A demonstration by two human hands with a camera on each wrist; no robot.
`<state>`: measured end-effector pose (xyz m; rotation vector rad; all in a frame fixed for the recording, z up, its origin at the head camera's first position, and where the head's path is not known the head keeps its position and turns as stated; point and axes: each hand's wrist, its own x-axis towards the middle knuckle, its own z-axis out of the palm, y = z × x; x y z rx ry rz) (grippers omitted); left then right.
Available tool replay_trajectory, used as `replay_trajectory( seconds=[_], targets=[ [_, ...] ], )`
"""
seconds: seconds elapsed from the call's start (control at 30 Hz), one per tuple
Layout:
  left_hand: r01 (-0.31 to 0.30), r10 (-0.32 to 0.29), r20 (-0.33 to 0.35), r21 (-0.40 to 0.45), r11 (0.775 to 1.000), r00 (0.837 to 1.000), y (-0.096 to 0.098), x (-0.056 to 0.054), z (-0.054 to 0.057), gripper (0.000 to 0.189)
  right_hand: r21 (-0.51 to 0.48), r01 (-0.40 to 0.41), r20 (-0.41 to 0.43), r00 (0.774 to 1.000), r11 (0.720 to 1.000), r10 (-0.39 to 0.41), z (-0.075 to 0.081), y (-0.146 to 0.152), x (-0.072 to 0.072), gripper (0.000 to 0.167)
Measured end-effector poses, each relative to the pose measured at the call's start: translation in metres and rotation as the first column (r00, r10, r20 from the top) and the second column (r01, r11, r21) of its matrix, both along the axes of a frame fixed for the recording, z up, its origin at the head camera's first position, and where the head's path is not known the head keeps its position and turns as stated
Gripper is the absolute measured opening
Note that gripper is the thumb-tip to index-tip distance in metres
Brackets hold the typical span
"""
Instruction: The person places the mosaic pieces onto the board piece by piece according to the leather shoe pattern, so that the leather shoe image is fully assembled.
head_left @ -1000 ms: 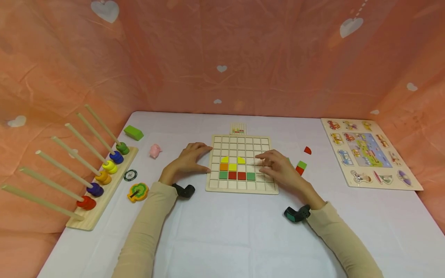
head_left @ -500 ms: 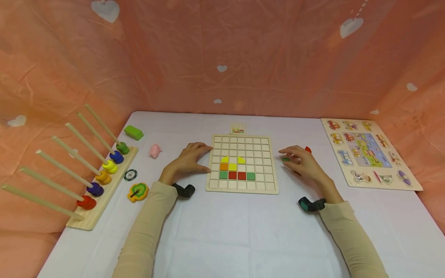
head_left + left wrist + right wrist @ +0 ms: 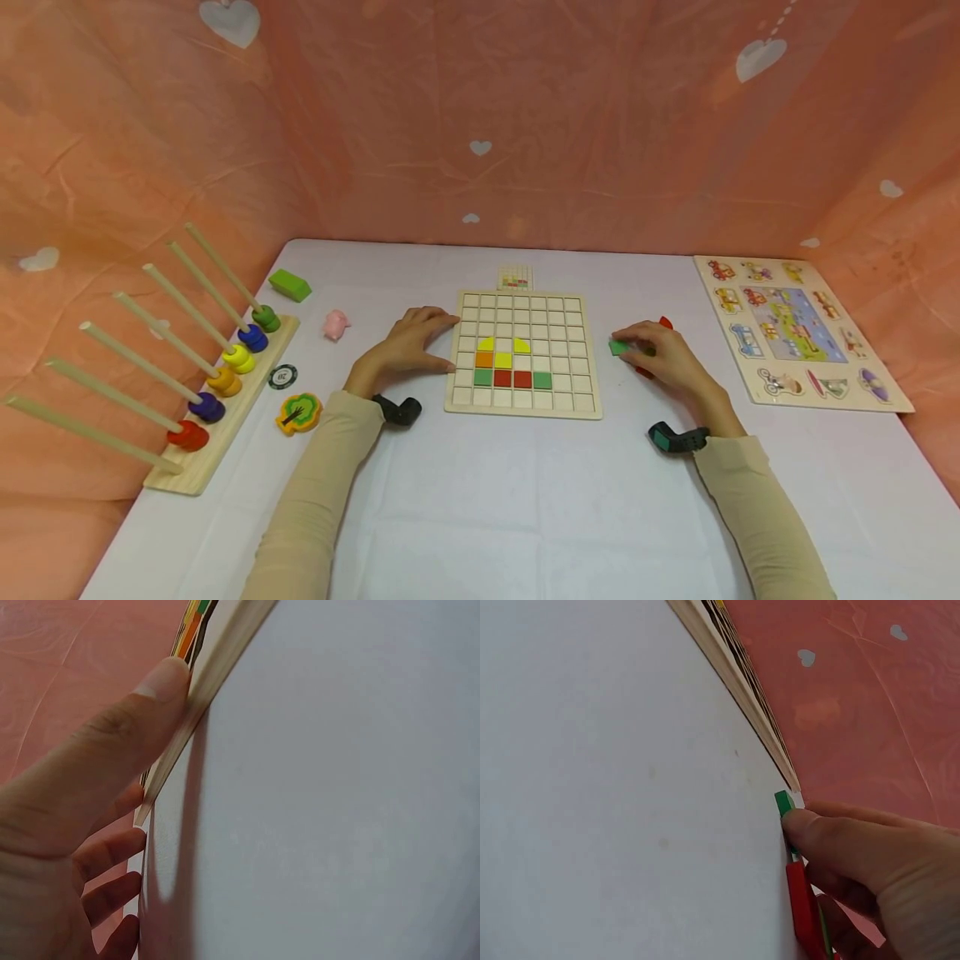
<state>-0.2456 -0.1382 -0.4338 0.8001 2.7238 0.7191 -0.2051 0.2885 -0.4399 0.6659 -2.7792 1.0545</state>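
The square wooden grid board (image 3: pixel 556 305) lies mid-table in the head view, with green, red, orange and yellow tiles in some cells. At its left edge rests my left hand (image 3: pixel 407 344), thumb and fingers spread; the left wrist view shows the thumb (image 3: pixel 131 727) against the board's rim. Right of the board, my right hand (image 3: pixel 660 354) pinches a small green tile (image 3: pixel 618 347) low at the table. In the right wrist view the thumb lies on that green tile (image 3: pixel 783 801). A red tile (image 3: pixel 802 909) sits close beside it, partly under the hand.
A small pattern card (image 3: pixel 515 277) touches the board's far edge. At left stand a peg stacker (image 3: pixel 198 467), a green block (image 3: pixel 289 285), a pink pig figure (image 3: pixel 335 325), a chip (image 3: pixel 282 377) and a tree piece (image 3: pixel 299 413). A picture puzzle board (image 3: pixel 795 325) lies far right.
My right hand has moved right, from over the board's right side to the loose tiles, and its fingers have closed on the green tile. My left hand has stayed in place.
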Motion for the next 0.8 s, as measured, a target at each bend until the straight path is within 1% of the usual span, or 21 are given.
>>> replay_trajectory(
  seconds=[0.13, 0.27, 0.43, 0.53, 0.63, 0.73, 0.8],
  targets=[
    [-0.003, 0.003, 0.001, -0.004, 1.000, 1.000, 0.000, 0.000, -0.001, 0.082, -0.011, 0.013, 0.000, 1.000, 1.000, -0.013, 0.001, -0.001, 0.001, 0.027],
    [0.000, 0.000, 0.000, -0.006, 1.000, 1.000, 0.000, 0.000, -0.001, 0.082, -0.073, 0.004, -0.014, 1.000, 0.997, -0.005, 0.004, -0.005, 0.002, 0.024],
    [0.002, -0.002, -0.001, -0.001, 1.000, 1.000, 0.000, 0.001, 0.001, 0.082, -0.157, -0.001, -0.035, 0.999, 0.988, -0.005, 0.008, -0.023, 0.004, 0.021],
    [0.005, -0.005, -0.004, 0.003, 1.000, 1.000, 0.000, 0.001, 0.001, 0.082, -0.172, -0.012, -0.046, 0.999, 0.985, 0.005, 0.011, -0.036, 0.007, 0.021],
    [0.006, -0.006, -0.004, 0.006, 1.000, 1.000, 0.000, 0.001, 0.000, 0.083, -0.184, -0.063, -0.067, 0.996, 0.981, 0.051, 0.012, -0.050, 0.011, 0.023],
    [0.005, -0.005, -0.003, 0.006, 1.000, 1.000, 0.000, 0.001, 0.001, 0.083, -0.188, -0.134, -0.087, 0.989, 0.973, 0.119, 0.009, -0.060, 0.015, 0.023],
    [0.003, -0.003, -0.002, 0.007, 1.000, 1.000, 0.000, 0.001, 0.001, 0.083, -0.189, -0.181, -0.084, 0.982, 0.965, 0.168, 0.006, -0.065, 0.017, 0.022]
  ],
)
